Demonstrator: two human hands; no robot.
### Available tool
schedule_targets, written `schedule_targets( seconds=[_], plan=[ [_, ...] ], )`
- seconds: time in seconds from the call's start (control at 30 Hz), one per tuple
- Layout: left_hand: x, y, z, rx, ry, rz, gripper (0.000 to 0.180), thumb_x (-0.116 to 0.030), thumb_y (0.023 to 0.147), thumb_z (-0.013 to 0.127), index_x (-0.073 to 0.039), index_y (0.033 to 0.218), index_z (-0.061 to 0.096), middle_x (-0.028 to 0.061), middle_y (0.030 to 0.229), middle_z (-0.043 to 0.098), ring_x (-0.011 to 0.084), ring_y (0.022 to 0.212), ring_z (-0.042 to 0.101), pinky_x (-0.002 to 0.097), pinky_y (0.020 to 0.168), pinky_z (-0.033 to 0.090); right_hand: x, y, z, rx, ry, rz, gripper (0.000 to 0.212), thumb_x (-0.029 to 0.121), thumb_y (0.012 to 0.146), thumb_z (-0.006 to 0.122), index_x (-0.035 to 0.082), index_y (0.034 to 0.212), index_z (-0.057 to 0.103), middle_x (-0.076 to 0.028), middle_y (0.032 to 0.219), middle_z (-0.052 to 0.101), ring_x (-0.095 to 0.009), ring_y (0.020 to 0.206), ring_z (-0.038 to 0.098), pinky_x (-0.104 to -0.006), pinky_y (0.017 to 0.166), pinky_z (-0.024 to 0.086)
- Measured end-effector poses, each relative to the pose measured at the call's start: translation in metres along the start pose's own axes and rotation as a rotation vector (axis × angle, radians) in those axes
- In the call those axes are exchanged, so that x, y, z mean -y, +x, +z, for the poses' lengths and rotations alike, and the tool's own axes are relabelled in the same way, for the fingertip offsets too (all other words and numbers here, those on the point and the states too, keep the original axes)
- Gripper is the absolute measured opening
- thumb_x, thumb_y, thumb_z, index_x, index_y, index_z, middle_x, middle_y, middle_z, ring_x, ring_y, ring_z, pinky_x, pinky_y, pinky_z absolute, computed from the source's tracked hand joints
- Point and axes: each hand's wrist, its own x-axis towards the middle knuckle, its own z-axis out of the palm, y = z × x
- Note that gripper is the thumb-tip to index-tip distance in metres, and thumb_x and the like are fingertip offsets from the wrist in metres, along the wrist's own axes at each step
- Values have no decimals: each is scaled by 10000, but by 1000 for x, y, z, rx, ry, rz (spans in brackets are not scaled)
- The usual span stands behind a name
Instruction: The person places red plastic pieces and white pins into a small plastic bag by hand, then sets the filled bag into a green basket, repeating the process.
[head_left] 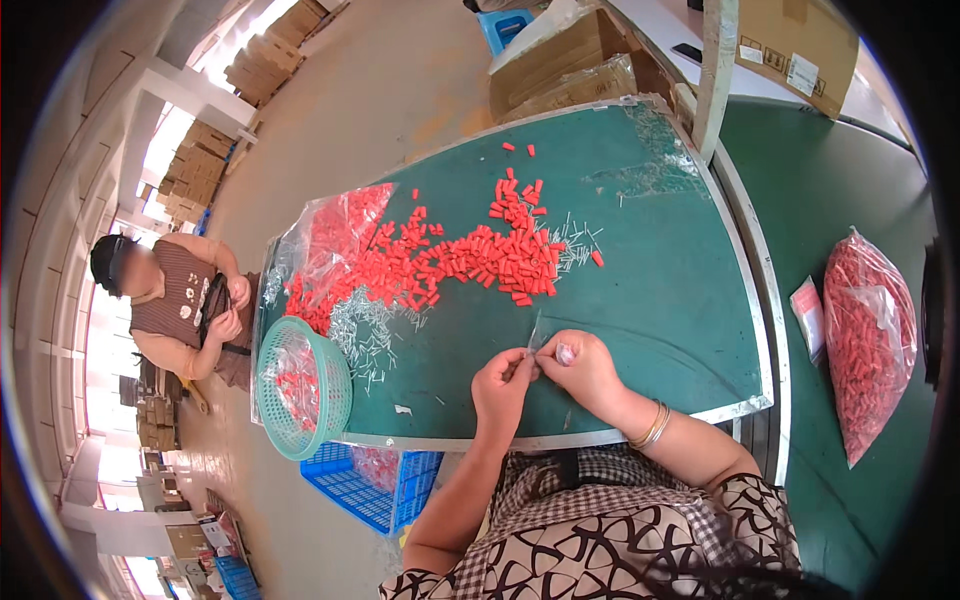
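Observation:
Close together over the near part of the green table, my left hand [500,388] and my right hand [590,372] both pinch a small clear plastic bag [537,326]. Its upper end stands up between the fingertips. Something small and pale pink [566,354] shows in the curl of my right hand; its kind is not clear. Beyond my hands lies a long heap of small red plastic plugs [480,255]. Thin silver screws [578,243] are scattered at the heap's right end, and a larger pile of screws [360,335] lies at its left.
A mint-green basket [343,390] with bagged red pieces stands at the table's left edge. Below it is a blue crate [400,490]. An open clear bag [335,230] spills red plugs. A full bag [870,340] rests at right. Across the left side sits another person [185,300].

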Motion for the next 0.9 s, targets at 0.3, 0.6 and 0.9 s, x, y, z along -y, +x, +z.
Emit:
schedule_targets(
  seconds=[0.3, 0.6, 0.9],
  plan=[
    [-10, 2, 13, -122, 290, 138, 61, -31, 815, 615, 30, 820, 611, -25, 651, 566, 41, 562, 486, 196, 535, 418, -11, -2, 9, -209, -139, -258, 72, 93, 725, 662, 36, 716, 619, -114, 691, 602, -309, 675, 596, -381, 621, 483],
    [-10, 12, 11, -52, -88, 16, 73, -41, 842, 599, 31, 832, 603, 12, 681, 592, 66, 623, 562, 210, 590, 488, -6, -2, 9, -303, -185, -273, 93, 76, 719, 655, 49, 666, 583, -116, 679, 582, -317, 660, 585, -397, 584, 482],
    [-12, 15, 12, -154, 528, 285, 71, -54, 850, 604, 15, 835, 610, 28, 680, 593, 92, 658, 591, 229, 588, 499, -4, -3, 7, -300, -93, -243, 97, 84, 714, 666, 44, 673, 588, -119, 686, 582, -311, 662, 586, -385, 584, 477]
  ],
)
